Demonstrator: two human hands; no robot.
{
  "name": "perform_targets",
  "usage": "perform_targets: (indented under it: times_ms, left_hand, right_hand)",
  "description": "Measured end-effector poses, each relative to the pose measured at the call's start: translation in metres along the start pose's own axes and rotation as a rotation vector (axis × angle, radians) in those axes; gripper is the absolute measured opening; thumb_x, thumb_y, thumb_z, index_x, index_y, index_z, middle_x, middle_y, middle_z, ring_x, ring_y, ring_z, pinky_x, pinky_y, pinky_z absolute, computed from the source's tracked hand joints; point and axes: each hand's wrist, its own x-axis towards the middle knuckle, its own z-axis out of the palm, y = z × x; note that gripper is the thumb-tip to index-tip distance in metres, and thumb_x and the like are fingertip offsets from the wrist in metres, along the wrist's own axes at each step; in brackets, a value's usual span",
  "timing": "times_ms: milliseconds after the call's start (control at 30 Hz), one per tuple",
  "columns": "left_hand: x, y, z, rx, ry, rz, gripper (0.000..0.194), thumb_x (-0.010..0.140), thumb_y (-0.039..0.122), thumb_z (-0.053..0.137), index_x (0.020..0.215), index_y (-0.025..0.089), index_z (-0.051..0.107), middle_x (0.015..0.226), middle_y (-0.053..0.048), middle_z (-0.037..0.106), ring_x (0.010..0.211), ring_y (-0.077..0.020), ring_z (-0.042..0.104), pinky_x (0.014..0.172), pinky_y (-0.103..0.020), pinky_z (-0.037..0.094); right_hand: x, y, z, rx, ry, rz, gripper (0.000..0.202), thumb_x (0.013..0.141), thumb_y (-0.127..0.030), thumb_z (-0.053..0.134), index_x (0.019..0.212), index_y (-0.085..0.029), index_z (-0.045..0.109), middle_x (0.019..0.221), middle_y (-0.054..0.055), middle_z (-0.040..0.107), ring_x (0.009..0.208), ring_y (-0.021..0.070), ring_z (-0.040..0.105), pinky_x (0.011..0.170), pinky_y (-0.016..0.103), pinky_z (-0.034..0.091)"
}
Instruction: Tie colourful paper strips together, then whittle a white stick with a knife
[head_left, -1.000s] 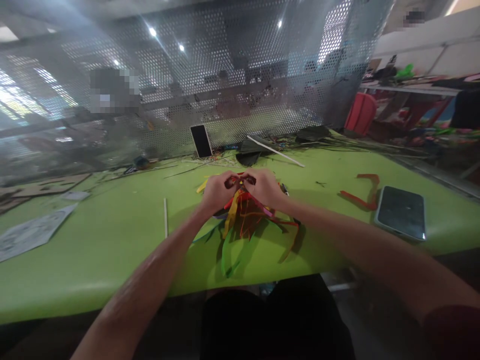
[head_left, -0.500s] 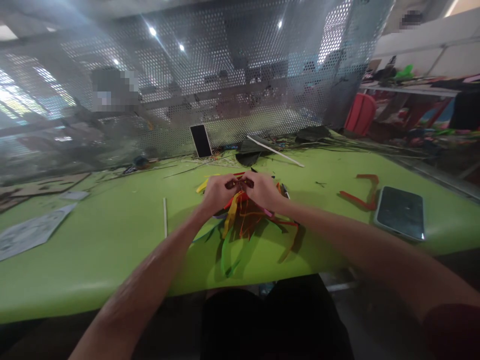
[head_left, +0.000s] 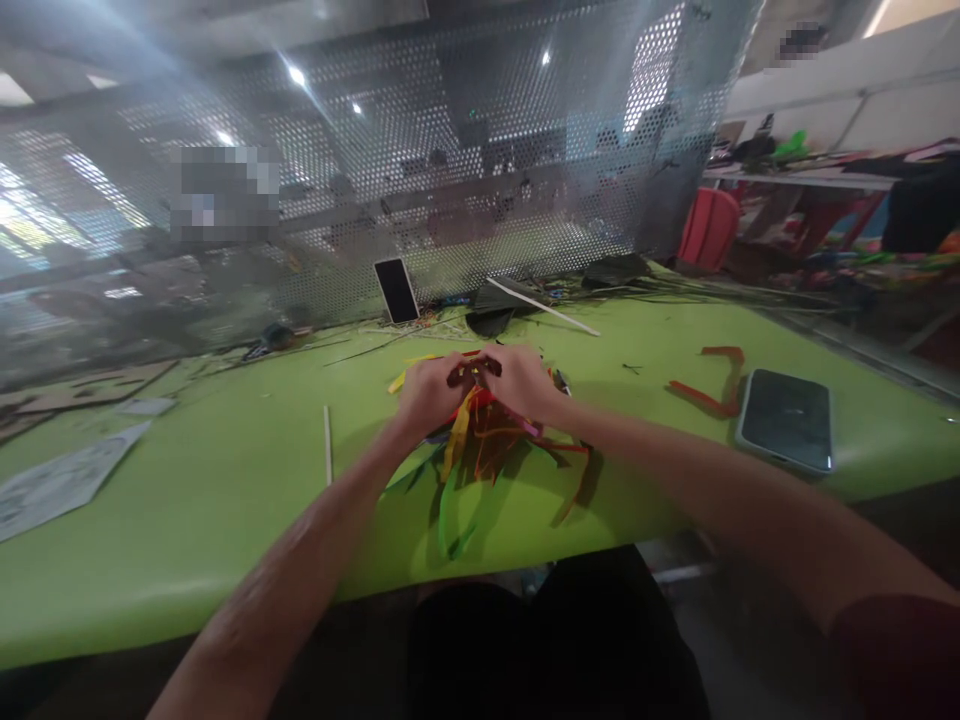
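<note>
While the left hand [head_left: 431, 395] and right hand [head_left: 525, 380] are meeting at the fingertips, both grips are pinching the strip bundle [head_left: 457, 435] at its top; exact piece too small to tell. Step: apparently fine fingertip work; next move probably calling for a steady pinch. Yellow, red, orange, green strips are fanning over the counter [head_left: 225, 500] toward its near edge.

We hold our left hand [head_left: 429, 395] just beside our right hand [head_left: 521, 382], backs upward, fingers [head_left: 452, 362] bent and tips pinched inward; behind the left hand our bare left forearm [head_left: 322, 535] slants leftward, and behind the right hand our right forearm [head_left: 697, 480] slants rightward
</note>
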Motion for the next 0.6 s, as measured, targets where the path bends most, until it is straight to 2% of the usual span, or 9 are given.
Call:
perform_targets:
  times_ms: [133,267,600]
  left_hand:
    - [-0.0001,0.0012,-0.0022,0.11,-0.006,-0.001,0.022,0.087,0.031,0.058,0.089,0.017,0.075,0.062,-0.004,0.065,0.056,-0.0151,0.055,0.059,-0.026,0.034]
    - [0.0005,0.0001,-0.0004,0.036,0.004,-0.017,0.024,0.087,0.032,0.06,0.099,0.018,0.076,0.064,-0.003,0.067,0.057,-0.0147,0.056,0.06,-0.025,0.037]
    - [0.0009,-0.0004,0.0028,-0.111,0.0,-0.037,0.018,0.081,0.029,0.063,0.082,0.016,0.075,0.064,-0.002,0.067,0.057,-0.0126,0.053,0.06,-0.025,0.038]
  right_hand:
    - [0.002,0.0004,-0.0038,0.068,0.025,-0.004,0.016,0.091,-0.017,0.058,0.093,-0.016,0.074,0.086,0.008,0.075,0.076,0.0172,0.063,0.07,0.026,0.037]
    - [0.0027,0.0006,-0.0048,0.06,0.039,-0.003,0.016,0.09,-0.016,0.057,0.09,-0.015,0.073,0.082,0.007,0.074,0.072,0.0171,0.061,0.066,0.026,0.035]
    - [0.0005,-0.0002,-0.0028,0.037,0.025,-0.013,0.015,0.09,-0.019,0.058,0.079,-0.016,0.068,0.074,0.005,0.069,0.064,0.0148,0.053,0.062,0.027,0.028]
